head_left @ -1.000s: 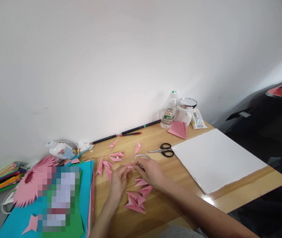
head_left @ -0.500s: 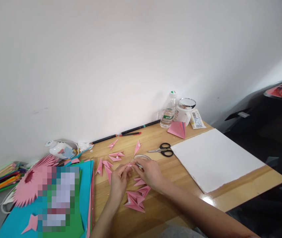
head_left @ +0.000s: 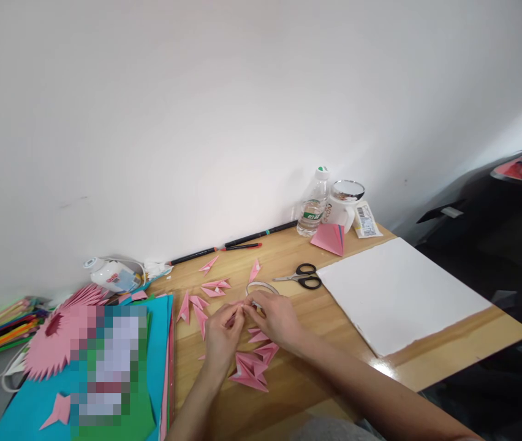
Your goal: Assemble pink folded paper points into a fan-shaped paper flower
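My left hand and my right hand meet over the wooden table, fingertips pinched together. Between them is a small folded pink paper piece, mostly covered by the fingers. Just behind my right hand lies a roll of tape, partly hidden by it. Folded pink paper pieces lie around: a cluster below the hands, several to the left and one behind. Black-handled scissors rest to the right of the tape, blades pointing left.
A white board covers the right of the table. Along the wall stand a water bottle, a mug and pens. Coloured paper sheets, a pink paper ring and a tipped white bottle lie left.
My left fingers have curled further over the pink piece, so less of it shows. Both hands stay in nearly the same place.
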`<state>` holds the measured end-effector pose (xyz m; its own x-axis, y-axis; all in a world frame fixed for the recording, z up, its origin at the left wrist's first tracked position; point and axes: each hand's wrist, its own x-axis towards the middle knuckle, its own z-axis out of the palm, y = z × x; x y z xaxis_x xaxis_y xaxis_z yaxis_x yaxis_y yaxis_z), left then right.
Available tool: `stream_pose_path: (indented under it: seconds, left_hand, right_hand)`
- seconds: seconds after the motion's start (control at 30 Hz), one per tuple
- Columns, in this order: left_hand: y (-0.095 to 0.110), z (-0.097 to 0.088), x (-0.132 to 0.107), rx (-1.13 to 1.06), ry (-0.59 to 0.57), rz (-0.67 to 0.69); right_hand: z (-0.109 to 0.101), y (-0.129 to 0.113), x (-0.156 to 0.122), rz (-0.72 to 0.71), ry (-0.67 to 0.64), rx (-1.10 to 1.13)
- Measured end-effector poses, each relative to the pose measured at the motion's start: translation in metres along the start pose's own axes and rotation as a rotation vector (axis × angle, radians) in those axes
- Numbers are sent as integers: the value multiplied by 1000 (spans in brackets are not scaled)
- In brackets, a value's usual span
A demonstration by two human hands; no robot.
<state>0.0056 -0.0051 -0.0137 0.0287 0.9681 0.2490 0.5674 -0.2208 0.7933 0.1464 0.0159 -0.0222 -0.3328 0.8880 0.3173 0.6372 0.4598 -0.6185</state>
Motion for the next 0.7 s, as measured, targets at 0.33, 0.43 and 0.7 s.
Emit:
stream_pose_path:
  seconds: [0.33, 0.43, 0.7]
  left_hand:
    - [-3, -13, 2, 528, -216, 396]
    - [-2, -16, 2, 683, -323, 460]
    - [-1, -15, 4, 539, -246, 409]
  right_hand:
    - [-5, -2, 0, -196, -212, -322]
    - [-8, -3, 0, -218, -250, -358]
    - [-15, 0, 2, -177, -194, -304]
